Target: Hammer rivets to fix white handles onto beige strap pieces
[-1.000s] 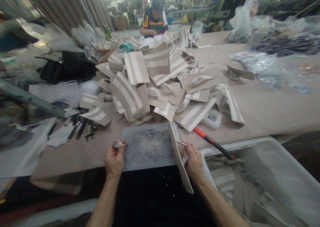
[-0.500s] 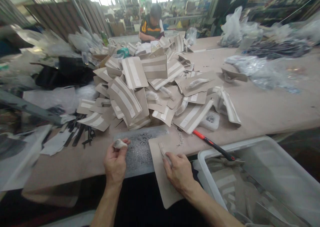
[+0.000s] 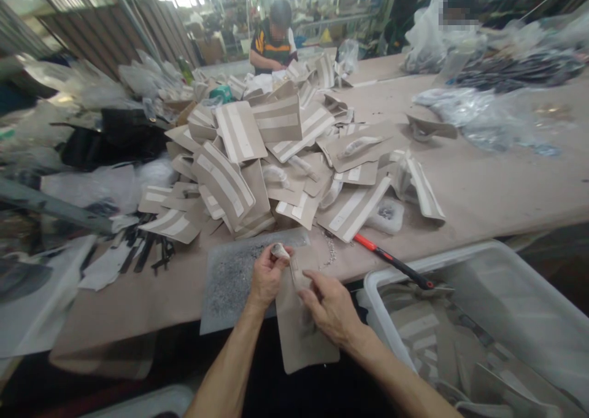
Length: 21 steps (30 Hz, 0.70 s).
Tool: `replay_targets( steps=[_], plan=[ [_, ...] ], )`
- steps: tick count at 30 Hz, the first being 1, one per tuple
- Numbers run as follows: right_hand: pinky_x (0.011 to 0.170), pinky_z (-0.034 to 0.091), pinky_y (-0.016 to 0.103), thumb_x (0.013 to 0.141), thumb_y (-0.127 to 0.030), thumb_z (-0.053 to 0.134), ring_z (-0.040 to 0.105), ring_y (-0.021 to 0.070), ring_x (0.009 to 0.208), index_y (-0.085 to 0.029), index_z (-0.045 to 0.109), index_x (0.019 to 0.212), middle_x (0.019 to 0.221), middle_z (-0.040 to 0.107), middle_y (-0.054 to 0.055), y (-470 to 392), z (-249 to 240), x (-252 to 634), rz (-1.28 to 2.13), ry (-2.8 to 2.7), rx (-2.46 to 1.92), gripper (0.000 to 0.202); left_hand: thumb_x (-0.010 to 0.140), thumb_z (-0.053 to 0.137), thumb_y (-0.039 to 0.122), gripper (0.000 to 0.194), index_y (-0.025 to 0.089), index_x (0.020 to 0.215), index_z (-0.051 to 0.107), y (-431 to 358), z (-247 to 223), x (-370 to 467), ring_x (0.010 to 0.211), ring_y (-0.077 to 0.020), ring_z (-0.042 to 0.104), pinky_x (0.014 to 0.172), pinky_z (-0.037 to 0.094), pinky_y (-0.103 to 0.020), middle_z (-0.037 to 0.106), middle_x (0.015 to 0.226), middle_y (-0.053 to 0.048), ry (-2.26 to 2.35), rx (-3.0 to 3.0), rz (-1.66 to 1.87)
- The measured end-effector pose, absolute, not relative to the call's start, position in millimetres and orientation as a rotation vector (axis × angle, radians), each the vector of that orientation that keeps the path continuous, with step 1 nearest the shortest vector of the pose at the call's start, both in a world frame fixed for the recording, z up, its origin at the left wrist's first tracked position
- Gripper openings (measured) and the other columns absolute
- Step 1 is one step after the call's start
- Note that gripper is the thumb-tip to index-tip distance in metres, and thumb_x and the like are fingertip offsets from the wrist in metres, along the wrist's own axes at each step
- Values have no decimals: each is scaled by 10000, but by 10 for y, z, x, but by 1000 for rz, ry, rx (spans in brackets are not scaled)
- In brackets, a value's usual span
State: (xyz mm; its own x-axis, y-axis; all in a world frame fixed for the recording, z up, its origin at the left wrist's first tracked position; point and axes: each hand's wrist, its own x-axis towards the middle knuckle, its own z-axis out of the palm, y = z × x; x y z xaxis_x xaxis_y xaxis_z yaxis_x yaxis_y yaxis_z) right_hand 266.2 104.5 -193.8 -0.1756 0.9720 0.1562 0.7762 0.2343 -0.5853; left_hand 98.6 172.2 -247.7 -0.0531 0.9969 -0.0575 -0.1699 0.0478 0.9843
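A beige panel [image 3: 301,338] lies partly over the table's front edge, with a slim handle-like strip on its upper part. My left hand [image 3: 269,277] pinches a small whitish wad [image 3: 280,251] at the panel's top left corner. Over the panel's right side is my right hand [image 3: 334,310], its index finger and thumb apart near the strip; whether its lower fingers touch the panel is hidden. Left of the panel a grey sheet [image 3: 230,283] is strewn with dark bits. Behind it rises a pile of beige panels with white strips [image 3: 239,132].
A red and black tool [image 3: 391,259] reaches from the table to the rim of a white bin [image 3: 380,307] holding panels. Dark strips [image 3: 146,252] lie at left. Plastic bags [image 3: 483,120] lie at right. A person [image 3: 273,43] sits across the table.
My left hand has moved right with the wad, from over the grey sheet to the panel's top. My right hand's index finger and thumb have come off the strip and spread.
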Motion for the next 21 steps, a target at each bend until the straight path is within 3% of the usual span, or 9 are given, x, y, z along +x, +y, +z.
replay_targets(
  steps=[7, 13, 16, 21],
  plan=[
    [888, 440, 389, 934, -317, 554, 593, 304, 1026, -107, 655, 1095, 1093, 645, 183, 1532, -2086, 3973, -53, -2018, -2088, 283, 808, 754, 452, 371, 168, 1032, 673, 1715, -2413, 1030, 967, -226, 738, 897, 561, -347, 767, 1043, -100, 1166, 1093, 1270],
    [718, 397, 323, 946, -287, 531, 612, 246, 847, -132, 622, 959, 925, 644, 146, 1644, -2111, 4325, 49, -2279, -2220, 180, 817, 740, 418, 323, 185, 1028, 664, 1688, -2375, 1089, 945, -223, 738, 874, 560, -341, 774, 1025, -94, 1243, 1183, 1269],
    [625, 352, 289, 893, -262, 535, 568, 186, 692, -165, 587, 837, 764, 621, 72, 1602, -2021, 4253, 364, -2217, -2167, 124, 807, 742, 387, 285, 195, 1005, 673, 1678, -2367, 1112, 918, -222, 736, 866, 557, -339, 775, 996, -82, 1294, 1210, 1281],
    [467, 347, 242, 768, -356, 532, 394, 107, 478, -220, 468, 692, 566, 435, -61, 1401, -1896, 4143, 1590, -1355, -1758, 168, 817, 712, 341, 225, 200, 990, 686, 1706, -2360, 1082, 892, -213, 724, 840, 544, -320, 775, 962, -66, 1279, 1288, 1242]
  ],
)
